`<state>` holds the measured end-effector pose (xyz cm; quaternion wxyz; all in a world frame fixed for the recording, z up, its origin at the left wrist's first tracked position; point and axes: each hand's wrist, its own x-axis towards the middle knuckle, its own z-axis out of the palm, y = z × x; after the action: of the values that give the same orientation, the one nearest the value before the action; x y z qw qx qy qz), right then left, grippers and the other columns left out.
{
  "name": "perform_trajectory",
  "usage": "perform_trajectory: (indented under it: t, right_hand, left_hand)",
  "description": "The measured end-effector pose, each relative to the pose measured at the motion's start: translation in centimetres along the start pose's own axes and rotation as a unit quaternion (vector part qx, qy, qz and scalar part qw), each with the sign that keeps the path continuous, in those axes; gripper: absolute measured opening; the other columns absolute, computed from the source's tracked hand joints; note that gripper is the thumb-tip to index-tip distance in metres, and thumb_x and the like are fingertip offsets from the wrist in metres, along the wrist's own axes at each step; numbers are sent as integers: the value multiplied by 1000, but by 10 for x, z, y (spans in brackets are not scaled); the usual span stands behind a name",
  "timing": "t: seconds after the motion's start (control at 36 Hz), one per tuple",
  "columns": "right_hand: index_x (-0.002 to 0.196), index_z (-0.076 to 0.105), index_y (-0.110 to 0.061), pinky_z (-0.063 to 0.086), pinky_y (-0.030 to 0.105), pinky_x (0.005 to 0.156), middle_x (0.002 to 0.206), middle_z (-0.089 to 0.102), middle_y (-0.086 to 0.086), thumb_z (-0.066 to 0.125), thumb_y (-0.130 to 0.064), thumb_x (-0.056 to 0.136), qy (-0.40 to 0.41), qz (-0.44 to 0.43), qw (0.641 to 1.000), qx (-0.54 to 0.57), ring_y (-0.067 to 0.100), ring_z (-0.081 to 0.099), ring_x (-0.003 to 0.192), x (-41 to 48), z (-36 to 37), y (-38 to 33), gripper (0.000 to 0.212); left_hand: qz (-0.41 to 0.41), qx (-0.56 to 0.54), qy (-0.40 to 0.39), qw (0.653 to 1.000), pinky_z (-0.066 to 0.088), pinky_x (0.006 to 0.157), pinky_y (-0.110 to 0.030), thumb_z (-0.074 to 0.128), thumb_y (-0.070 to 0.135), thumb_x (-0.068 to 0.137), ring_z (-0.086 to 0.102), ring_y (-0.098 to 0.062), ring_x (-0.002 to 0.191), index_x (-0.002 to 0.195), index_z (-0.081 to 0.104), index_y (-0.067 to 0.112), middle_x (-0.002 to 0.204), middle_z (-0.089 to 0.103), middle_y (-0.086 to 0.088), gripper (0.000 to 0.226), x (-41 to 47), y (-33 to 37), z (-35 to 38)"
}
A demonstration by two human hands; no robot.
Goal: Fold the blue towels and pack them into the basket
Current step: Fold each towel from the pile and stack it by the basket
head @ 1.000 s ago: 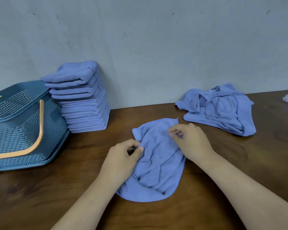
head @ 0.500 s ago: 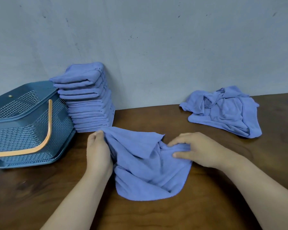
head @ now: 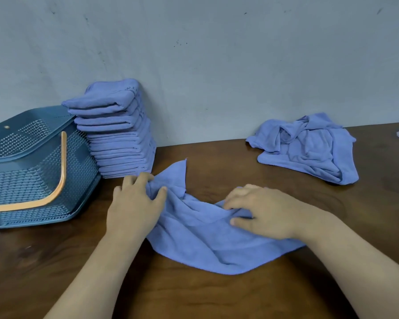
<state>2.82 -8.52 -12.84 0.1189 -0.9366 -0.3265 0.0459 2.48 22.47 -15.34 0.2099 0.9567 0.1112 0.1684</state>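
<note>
Spread wider since half second ago: left hand (head: 134,208) fingers curled, gripping towel (head: 205,240) upper-left corner; right hand (head: 265,215) fingers and thumb pinching right edge. Towel rumpled on table (head: 217,295), just beside folded stack (head: 120,143), basket (head: 32,171) left.

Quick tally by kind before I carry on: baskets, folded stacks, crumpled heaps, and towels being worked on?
Basket: 1
Stack of folded towels: 1
Crumpled heap: 1
Towel gripped by the left hand and right hand: 1
Total: 4
How many towels are in the stack and in the heap cannot be told for sure.
</note>
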Motion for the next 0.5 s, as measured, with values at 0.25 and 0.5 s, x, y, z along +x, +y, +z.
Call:
perform_trajectory:
  t: [0.25, 0.5]
  right_hand:
    - [89, 78, -18, 46, 21, 47, 76, 78, 8, 57, -50, 105, -77, 93, 931, 344, 21, 68, 50, -8, -18, 1, 43]
    - [114, 75, -41, 46, 17, 72, 93, 75, -21, 74, -38, 96, 24, 50, 977, 204, -4, 67, 70, 4, 4, 13, 18]
  left_hand:
    - [64, -317, -172, 930, 49, 90, -20, 72, 35, 101, 67, 7, 110, 122, 66, 47, 118, 74, 16, 25, -6, 15, 13]
    - [186, -157, -145, 959, 40, 99, -9, 67, 23, 102, 58, 3, 117, 123, 70, 36, 124, 62, 22, 24, -12, 13, 22]
